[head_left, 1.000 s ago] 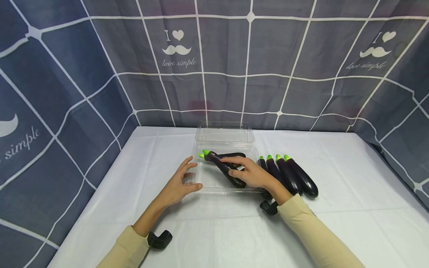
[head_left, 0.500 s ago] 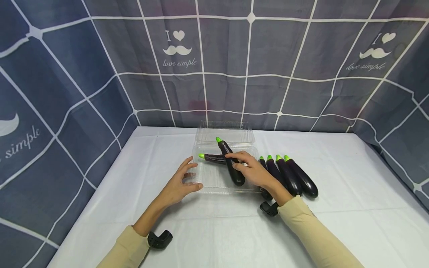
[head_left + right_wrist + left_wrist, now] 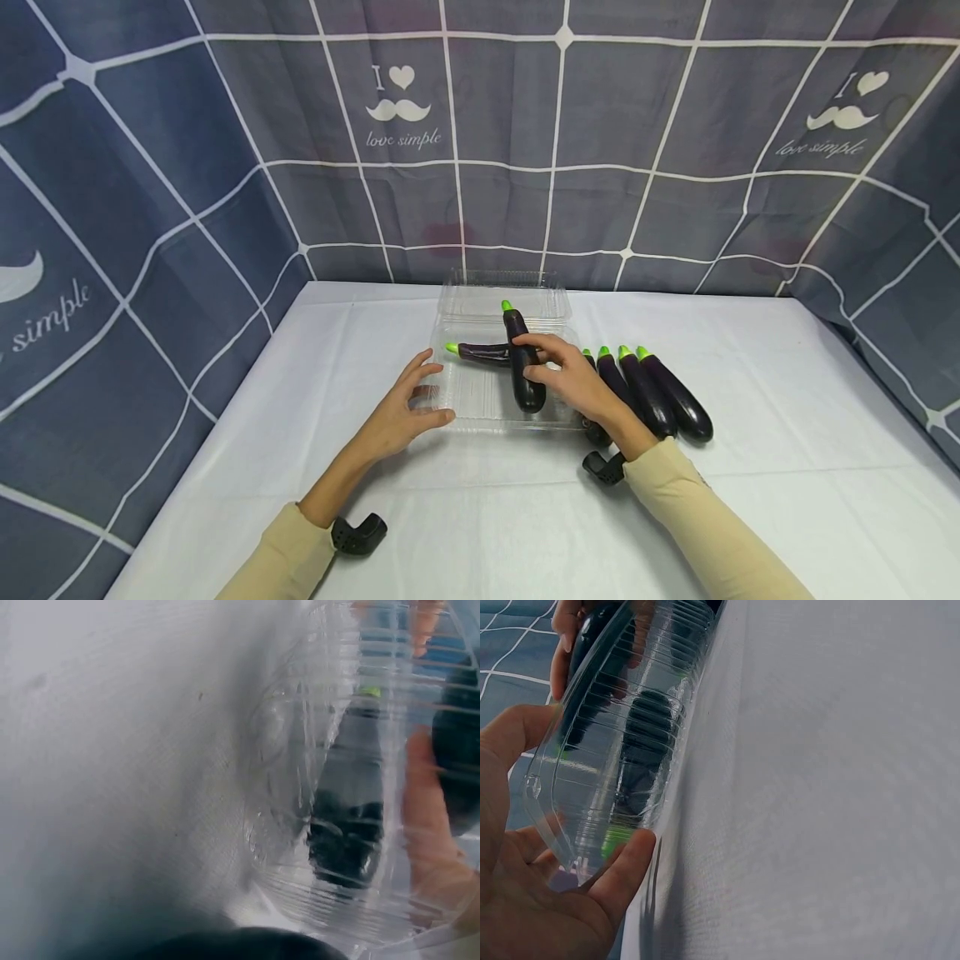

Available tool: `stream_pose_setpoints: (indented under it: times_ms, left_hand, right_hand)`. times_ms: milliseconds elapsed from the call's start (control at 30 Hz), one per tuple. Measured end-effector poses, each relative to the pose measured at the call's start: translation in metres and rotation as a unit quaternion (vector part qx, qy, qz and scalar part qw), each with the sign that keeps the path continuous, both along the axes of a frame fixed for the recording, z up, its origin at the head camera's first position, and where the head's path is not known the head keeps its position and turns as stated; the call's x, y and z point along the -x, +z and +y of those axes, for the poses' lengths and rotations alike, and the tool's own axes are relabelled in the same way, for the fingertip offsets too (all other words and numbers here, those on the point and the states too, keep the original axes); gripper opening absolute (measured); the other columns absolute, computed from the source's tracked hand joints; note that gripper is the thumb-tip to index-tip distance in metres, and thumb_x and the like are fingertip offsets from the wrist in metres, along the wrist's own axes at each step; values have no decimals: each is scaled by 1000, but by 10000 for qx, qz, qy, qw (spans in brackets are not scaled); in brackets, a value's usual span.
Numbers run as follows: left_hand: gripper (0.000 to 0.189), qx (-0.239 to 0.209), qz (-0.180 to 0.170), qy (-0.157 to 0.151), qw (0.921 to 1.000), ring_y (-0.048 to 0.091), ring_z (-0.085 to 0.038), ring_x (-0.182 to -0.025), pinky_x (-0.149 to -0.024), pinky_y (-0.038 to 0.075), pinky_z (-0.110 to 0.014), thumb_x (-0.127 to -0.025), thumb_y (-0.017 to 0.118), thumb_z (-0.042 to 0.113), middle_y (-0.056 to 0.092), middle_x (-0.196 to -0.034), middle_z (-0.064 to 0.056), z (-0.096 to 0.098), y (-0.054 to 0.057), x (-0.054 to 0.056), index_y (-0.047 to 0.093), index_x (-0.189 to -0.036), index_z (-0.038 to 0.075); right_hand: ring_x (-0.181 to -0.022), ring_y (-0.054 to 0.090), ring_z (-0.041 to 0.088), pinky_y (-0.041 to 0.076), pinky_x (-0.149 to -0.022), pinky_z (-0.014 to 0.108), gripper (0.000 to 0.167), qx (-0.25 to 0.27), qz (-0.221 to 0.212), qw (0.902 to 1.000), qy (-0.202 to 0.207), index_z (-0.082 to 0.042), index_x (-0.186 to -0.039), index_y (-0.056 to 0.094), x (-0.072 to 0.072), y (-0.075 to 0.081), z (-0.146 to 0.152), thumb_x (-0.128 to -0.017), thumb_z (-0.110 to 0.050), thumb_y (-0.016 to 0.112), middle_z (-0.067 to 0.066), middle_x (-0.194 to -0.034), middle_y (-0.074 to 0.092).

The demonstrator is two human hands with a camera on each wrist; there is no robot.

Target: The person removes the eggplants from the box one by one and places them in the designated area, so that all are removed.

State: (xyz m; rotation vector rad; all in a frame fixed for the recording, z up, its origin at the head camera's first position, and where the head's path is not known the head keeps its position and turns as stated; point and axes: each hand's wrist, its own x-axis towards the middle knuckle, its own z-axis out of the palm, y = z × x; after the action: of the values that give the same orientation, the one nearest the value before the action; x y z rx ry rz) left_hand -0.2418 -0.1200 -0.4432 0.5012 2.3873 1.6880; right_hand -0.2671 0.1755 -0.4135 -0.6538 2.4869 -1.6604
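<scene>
My right hand (image 3: 573, 375) grips a dark purple eggplant (image 3: 528, 387) between thumb and fingers. Its green stem end points toward the back, and it crosses over a second eggplant (image 3: 480, 354) lying sideways in a clear plastic clamshell container (image 3: 465, 408). The left hand (image 3: 396, 414) is spread at the container's left end; in the left wrist view the thumb and fingers of that hand (image 3: 547, 900) touch its wall. Through the ribbed clear wall, the right wrist view shows the fingers (image 3: 424, 802) of my right hand beside the held eggplant (image 3: 459, 742).
Several more eggplants (image 3: 682, 400) lie side by side to the right of the container, stems toward the back, partly hidden by my right forearm. The container's lid (image 3: 502, 302) lies back toward the grid-patterned curtain (image 3: 502, 208). A white cloth (image 3: 480, 533) covers the table.
The held eggplant has turned from slanting left to nearly front-to-back, its stem end swinging right and away. The right hand has shifted slightly right; my left hand has stayed still.
</scene>
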Motion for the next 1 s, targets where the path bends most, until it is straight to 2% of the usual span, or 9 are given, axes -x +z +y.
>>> stream_pose_setpoints:
  times_ms: [300,700,833,1000]
  left_hand:
    - [75,-32,-39,-17,10000,33,-43,-136,-102,42,-51,-86,77,20,9,-164,0,0,-2,1,39,-147,0]
    - [74,-57,-55,-11,10000,33,-43,-136,-102,43,-51,-86,77,19,9,-164,-2,1,0,0,38,-147,0]
    - [74,-39,-41,11,10000,34,-43,-135,-102,42,-51,-86,77,19,9,-164,-2,1,1,0,39,-147,0]
    - [74,6,-64,27,10000,33,-43,-135,-102,43,-51,-86,77,19,9,-164,0,1,2,0,39,-147,0]
  right_hand:
    - [-122,46,36,41,-96,56,48,197,-125,9997,56,-15,-136,60,-1,1,3,-90,-26,71,2,-135,49]
    - [-121,46,40,43,-94,54,44,213,21,9998,-5,-15,-136,59,0,1,4,-94,-21,67,8,-129,51]
    - [-122,47,39,44,-93,51,44,270,-47,9996,-64,-14,-136,58,1,2,5,-93,-17,67,8,-139,48]
    - [-126,46,41,46,-88,45,45,588,-211,9980,-57,-9,-136,56,0,5,6,-91,-9,63,10,-150,39]
